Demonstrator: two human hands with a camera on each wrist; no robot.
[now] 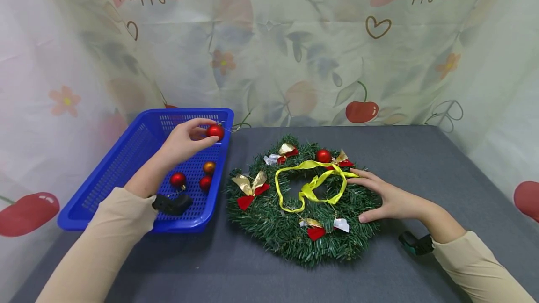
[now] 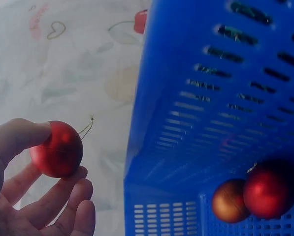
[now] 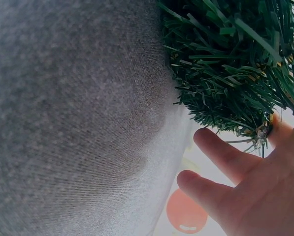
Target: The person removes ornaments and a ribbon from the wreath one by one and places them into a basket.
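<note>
Between thumb and fingers, my left hand (image 1: 185, 140) pinches a shiny red ball ornament (image 1: 215, 132), a thin gold hanging loop trailing from it. The ball is over the far right part of the blue basket (image 1: 145, 120); the left wrist view shows the same red ball (image 2: 58, 150) gripped near the fingertips. On the right, my right hand (image 1: 389, 198) rests at the side of a green wreath (image 1: 269, 228), its fingers spread and extended. Gold, red and white bows, a red ball (image 1: 323, 155) and a looped yellow ribbon (image 1: 309, 190) lie on the wreath.
Inside the basket are two more red balls (image 1: 178, 180) and an orange-gold ball (image 1: 209, 167). Basket and wreath stand side by side on a grey tabletop (image 1: 236, 275). A printed curtain (image 1: 269, 60) hangs behind the table and along its sides.
</note>
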